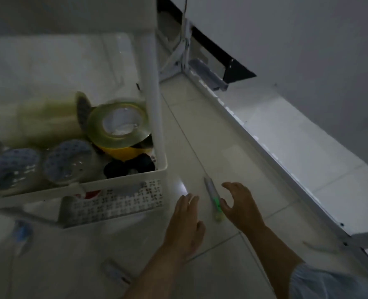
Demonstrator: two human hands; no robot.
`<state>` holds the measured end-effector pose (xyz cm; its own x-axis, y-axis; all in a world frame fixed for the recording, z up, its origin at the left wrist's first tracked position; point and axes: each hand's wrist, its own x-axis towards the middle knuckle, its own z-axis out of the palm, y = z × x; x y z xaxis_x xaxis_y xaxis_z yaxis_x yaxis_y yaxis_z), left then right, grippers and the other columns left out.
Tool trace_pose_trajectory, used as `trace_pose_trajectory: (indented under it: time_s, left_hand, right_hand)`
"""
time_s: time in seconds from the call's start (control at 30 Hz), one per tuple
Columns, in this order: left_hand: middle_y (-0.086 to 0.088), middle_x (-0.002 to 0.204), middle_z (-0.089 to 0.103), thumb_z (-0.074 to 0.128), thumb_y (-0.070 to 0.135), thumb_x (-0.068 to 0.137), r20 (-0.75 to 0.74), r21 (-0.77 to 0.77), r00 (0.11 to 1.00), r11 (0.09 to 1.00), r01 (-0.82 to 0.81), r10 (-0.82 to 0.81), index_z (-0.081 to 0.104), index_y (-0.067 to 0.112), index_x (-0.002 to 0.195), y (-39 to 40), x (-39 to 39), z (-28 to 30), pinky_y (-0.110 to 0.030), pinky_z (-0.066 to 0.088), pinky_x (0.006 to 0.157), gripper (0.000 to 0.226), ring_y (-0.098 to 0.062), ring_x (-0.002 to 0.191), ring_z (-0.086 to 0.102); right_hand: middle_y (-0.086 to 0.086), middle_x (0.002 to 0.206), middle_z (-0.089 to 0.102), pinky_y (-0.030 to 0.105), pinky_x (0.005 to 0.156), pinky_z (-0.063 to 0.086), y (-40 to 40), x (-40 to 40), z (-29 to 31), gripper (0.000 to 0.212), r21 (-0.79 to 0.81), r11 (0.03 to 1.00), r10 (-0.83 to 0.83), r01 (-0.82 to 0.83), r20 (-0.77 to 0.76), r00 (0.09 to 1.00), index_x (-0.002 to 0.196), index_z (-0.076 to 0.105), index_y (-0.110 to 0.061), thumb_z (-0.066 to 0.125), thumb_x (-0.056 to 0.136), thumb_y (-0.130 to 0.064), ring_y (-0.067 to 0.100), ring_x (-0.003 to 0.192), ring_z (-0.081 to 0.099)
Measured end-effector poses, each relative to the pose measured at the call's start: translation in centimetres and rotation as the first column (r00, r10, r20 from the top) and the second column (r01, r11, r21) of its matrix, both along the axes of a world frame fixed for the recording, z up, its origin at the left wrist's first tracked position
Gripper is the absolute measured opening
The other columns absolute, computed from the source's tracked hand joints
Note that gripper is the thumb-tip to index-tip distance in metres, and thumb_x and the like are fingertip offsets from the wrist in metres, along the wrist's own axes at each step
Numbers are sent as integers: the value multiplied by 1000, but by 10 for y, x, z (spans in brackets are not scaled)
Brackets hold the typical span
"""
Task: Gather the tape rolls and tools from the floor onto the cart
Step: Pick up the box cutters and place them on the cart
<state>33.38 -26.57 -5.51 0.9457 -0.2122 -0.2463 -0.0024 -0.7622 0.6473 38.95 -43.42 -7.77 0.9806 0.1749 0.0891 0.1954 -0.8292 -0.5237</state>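
1. Tiled floor (pixel 232 126), pale, dim light, one bright glare spot near the cart's corner.
2. White cart (pixel 153 83) at left, upright post along its right edge; upper basket (pixel 122 180) loaded.
3. Inside basket: clear tape roll (pixel 118 124) tilted atop a yellow roll (pixel 124 152); two blue-patterned rolls (pixel 68 160) lying left of them; black items (pixel 127 166) in the near right corner. Blurred.
4. Left hand (pixel 185 225) low over floor, fingers flat and extended, grip open, holding nothing.
5. Right hand (pixel 241 206) just right of the tool, fingers spread and curled, grip open, empty; thumb tip touching or nearly touching it, cannot tell which.
6. Slim grey tool (pixel 212 197) with green section, lying on floor between both hands, below the basket's right corner.
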Motion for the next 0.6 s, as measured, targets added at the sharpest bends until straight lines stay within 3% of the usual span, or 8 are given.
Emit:
trace_pose_trajectory:
  time_s: [0.13, 0.23, 0.3, 0.37, 0.47, 0.6]
  left_hand:
    - [-9, 155, 0, 40, 18, 92, -94, 20, 995, 999, 27, -25, 3, 10, 143, -17, 16, -37, -27, 4, 115, 64, -23, 144, -4]
    - [-10, 155, 0, 40, 20, 93, -161, 29, 986, 998, 54, -49, -1, 6, 143, -29, 24, -57, -29, 5, 115, 66, -25, 143, -5]
    - [-11, 155, 2, 36, 24, 93, -201, 34, 976, 996, 88, -80, -1, 4, 142, -36, 29, -69, -30, 6, 116, 65, -26, 143, -4]
    - [-13, 155, 4, 21, 38, 83, -218, 49, 972, 994, 98, -85, 1, 4, 142, -41, 32, -79, -31, 6, 116, 71, -27, 143, -1]
    - [-13, 154, 8, 2, 51, 58, -198, 55, 977, 995, 87, -74, 5, 3, 142, -38, 31, -94, -32, 9, 116, 97, -26, 143, 2]
    - [-12, 153, 11, 3, 50, 56, -198, 73, 978, 994, 75, -60, 6, 4, 142, -34, 29, -98, -31, 13, 115, 97, -25, 142, 6]
  right_hand:
    - [25, 99, 61, 41, 81, 45, -3, 4, -52, 39, -1, 999, -35, 35, -148, 988, 106, 57, 2, 69, 71, -8, 40, 92, 56]
    - [22, 97, 59, 36, 72, 41, -3, 3, -82, 40, -24, 997, -80, 76, -257, 963, 104, 53, -1, 69, 71, -16, 36, 90, 54]
    - [21, 102, 57, 35, 74, 41, -3, 0, -95, 49, -32, 990, -144, 141, -319, 937, 112, 49, 0, 70, 72, -18, 35, 95, 52]
    - [24, 104, 54, 38, 78, 42, -2, -1, -102, 53, -20, 979, -199, 204, -327, 924, 115, 48, 3, 72, 71, -16, 37, 96, 52]
    - [28, 97, 53, 39, 72, 43, 0, 0, -105, 42, -4, 968, -241, 251, -296, 924, 104, 53, 6, 71, 69, -9, 39, 89, 52]
    - [26, 97, 54, 38, 72, 45, 2, 2, -102, 36, -19, 953, -293, 304, -327, 898, 101, 57, 4, 67, 69, -10, 38, 89, 53]
